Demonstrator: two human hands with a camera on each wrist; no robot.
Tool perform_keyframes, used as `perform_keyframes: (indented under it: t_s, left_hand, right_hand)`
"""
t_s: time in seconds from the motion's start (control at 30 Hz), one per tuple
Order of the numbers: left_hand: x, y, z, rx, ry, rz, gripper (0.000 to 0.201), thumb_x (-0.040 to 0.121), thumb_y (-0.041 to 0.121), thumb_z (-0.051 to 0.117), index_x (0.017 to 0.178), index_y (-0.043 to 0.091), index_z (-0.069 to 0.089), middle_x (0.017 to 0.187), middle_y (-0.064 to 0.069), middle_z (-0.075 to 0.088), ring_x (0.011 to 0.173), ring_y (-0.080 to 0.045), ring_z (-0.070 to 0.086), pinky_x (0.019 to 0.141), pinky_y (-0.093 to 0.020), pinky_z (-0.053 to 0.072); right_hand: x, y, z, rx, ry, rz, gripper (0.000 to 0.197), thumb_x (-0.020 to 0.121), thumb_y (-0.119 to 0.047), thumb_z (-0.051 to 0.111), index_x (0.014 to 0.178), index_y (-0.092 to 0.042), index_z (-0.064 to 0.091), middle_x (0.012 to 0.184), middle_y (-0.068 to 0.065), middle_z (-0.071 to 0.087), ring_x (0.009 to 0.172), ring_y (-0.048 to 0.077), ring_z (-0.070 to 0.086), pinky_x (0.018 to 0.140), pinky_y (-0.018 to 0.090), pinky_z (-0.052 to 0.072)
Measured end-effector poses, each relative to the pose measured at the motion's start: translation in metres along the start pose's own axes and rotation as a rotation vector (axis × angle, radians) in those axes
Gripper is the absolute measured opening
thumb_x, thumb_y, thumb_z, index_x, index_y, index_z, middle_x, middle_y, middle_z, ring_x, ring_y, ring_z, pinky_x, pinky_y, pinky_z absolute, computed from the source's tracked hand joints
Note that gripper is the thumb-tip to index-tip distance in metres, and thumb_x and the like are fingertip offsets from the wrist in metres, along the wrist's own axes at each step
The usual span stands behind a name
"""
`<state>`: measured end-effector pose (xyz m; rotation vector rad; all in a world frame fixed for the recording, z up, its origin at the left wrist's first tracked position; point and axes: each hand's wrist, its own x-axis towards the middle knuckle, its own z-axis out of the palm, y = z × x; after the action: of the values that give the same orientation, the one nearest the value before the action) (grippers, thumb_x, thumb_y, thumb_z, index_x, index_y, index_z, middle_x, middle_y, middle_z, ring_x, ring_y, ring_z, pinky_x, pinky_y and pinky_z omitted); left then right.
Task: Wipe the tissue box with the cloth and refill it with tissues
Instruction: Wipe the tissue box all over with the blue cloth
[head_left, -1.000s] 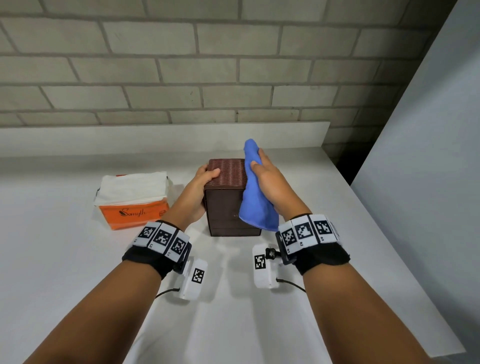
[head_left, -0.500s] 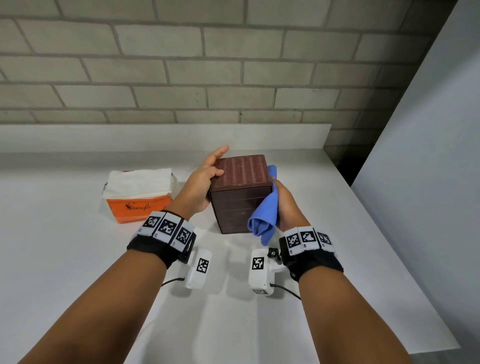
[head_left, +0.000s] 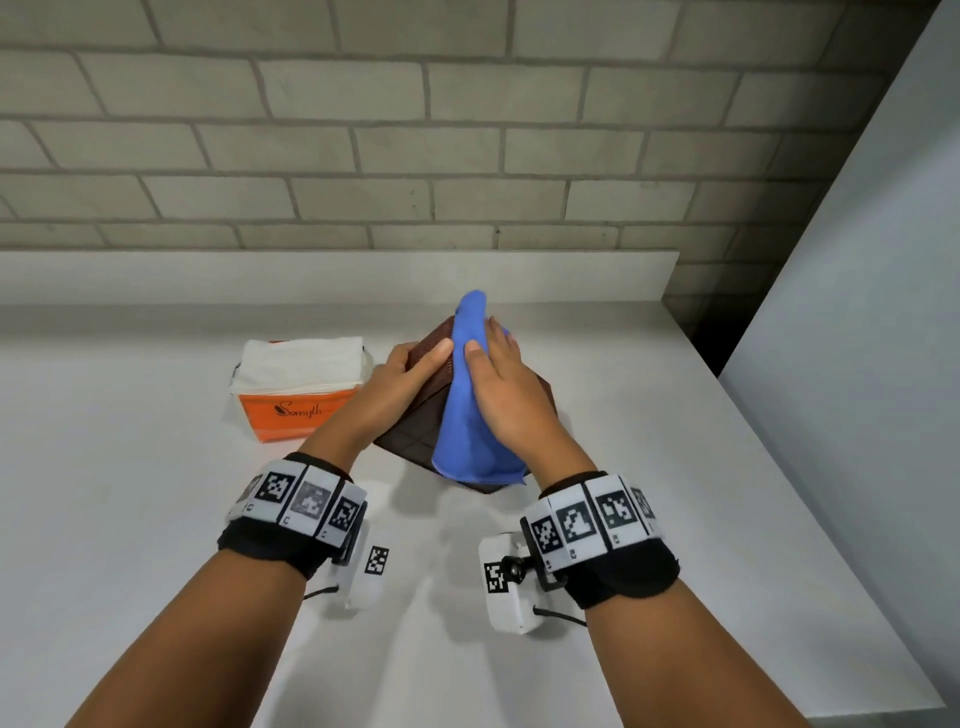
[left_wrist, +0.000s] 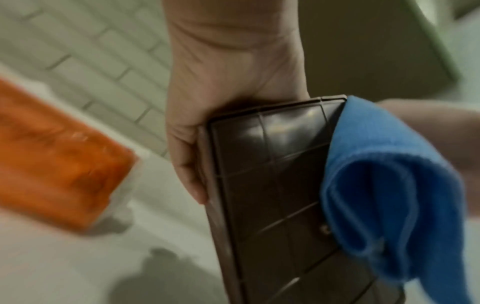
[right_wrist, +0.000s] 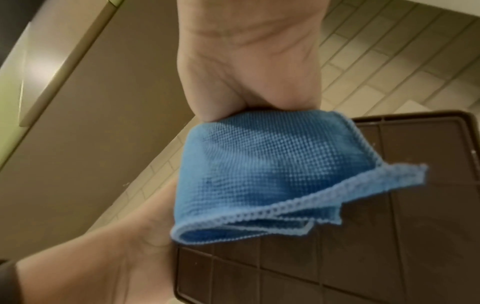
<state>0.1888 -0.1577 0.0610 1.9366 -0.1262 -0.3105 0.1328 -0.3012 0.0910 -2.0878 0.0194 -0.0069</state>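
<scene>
One worktop (head_left: 130, 519). On inspection: one brown tissue box (head_left: 410, 436), one blue cloth (head_left: 467, 415), one orange pack of tissues (head_left: 296, 387). Hands in view: two, the left hand (head_left: 397, 382) and the right hand (head_left: 506, 389). Marker bands (head_left: 301, 501): two, one per wrist. Wrist cameras (head_left: 506, 587): two.

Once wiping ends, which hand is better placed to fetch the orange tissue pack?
Probably the left hand: it grips the tissue box on the side nearest the tissue pack, while the right hand holds the blue cloth against the box.
</scene>
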Motion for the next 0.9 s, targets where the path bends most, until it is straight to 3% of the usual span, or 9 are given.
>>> perform_keyframes:
  t_s: [0.2, 0.3, 0.37, 0.47, 0.57, 0.77, 0.9]
  left_hand:
    - [-0.005, -0.007, -0.008, -0.179, -0.021, -0.076, 0.099, 0.051, 0.088, 0.058, 0.123, 0.019, 0.059, 0.114, -0.003, 0.07, 0.102, -0.021, 0.069, 0.098, -0.043, 0.05]
    - [-0.011, 0.003, -0.007, -0.197, -0.082, -0.087, 0.085, 0.063, 0.08, 0.056, 0.121, 0.018, 0.063, 0.113, -0.004, 0.071, 0.103, -0.021, 0.069, 0.097, -0.04, 0.05]
    - [-0.01, 0.006, -0.007, -0.191, -0.137, -0.1, 0.065, 0.076, 0.07, 0.052, 0.116, 0.021, 0.066, 0.107, -0.001, 0.073, 0.098, -0.017, 0.07, 0.088, -0.031, 0.053]
    - [-0.009, 0.003, -0.011, -0.254, -0.161, -0.127, 0.037, 0.089, 0.052, 0.048, 0.09, 0.025, 0.072, 0.08, 0.004, 0.076, 0.074, -0.011, 0.071, 0.068, -0.024, 0.054]
    - [-0.007, -0.004, -0.01, -0.354, -0.125, -0.144, 0.033, 0.092, 0.039, 0.045, 0.079, 0.022, 0.069, 0.065, 0.004, 0.072, 0.058, -0.011, 0.068, 0.055, -0.021, 0.053]
    - [-0.005, -0.019, -0.008, -0.497, -0.082, -0.122, 0.03, 0.093, 0.036, 0.044, 0.089, 0.02, 0.069, 0.076, 0.005, 0.075, 0.067, -0.01, 0.07, 0.064, -0.024, 0.052]
    - [-0.004, -0.02, -0.002, -0.556, -0.067, -0.081, 0.029, 0.092, 0.036, 0.046, 0.091, 0.019, 0.07, 0.079, 0.002, 0.075, 0.069, -0.014, 0.07, 0.065, -0.026, 0.053]
  right_hand:
    - [0.001, 0.012, 0.009, -0.214, 0.026, 0.073, 0.054, 0.103, -0.032, 0.017, 0.153, -0.016, 0.004, 0.162, 0.002, 0.003, 0.15, 0.018, -0.002, 0.12, 0.036, 0.005]
    - [0.0, 0.019, 0.01, -0.283, 0.053, 0.131, 0.054, 0.102, -0.033, 0.016, 0.153, -0.017, 0.005, 0.162, 0.003, 0.003, 0.15, 0.021, -0.003, 0.121, 0.041, 0.003]
    - [0.0, 0.018, 0.013, -0.366, 0.053, 0.145, 0.055, 0.102, -0.033, 0.016, 0.153, -0.015, 0.004, 0.162, 0.005, 0.003, 0.15, 0.023, -0.005, 0.121, 0.042, 0.003]
    - [-0.003, 0.009, 0.021, -0.505, 0.023, 0.077, 0.057, 0.102, -0.033, 0.017, 0.153, -0.01, 0.003, 0.162, 0.01, 0.002, 0.149, 0.026, -0.008, 0.122, 0.041, 0.0]
    - [-0.003, 0.01, 0.021, -0.496, -0.014, 0.005, 0.063, 0.101, -0.042, 0.022, 0.153, -0.011, 0.004, 0.162, 0.009, 0.001, 0.15, 0.024, -0.007, 0.121, 0.04, 0.001]
    - [0.005, 0.028, 0.007, -0.492, 0.074, 0.181, 0.06, 0.1, -0.033, 0.024, 0.153, -0.01, 0.006, 0.161, 0.011, 0.002, 0.149, 0.028, -0.006, 0.122, 0.044, 0.002]
    - [0.005, 0.018, 0.019, -0.567, 0.066, 0.05, 0.061, 0.101, -0.035, 0.023, 0.153, -0.009, 0.005, 0.161, 0.011, 0.003, 0.149, 0.027, -0.004, 0.123, 0.04, 0.002]
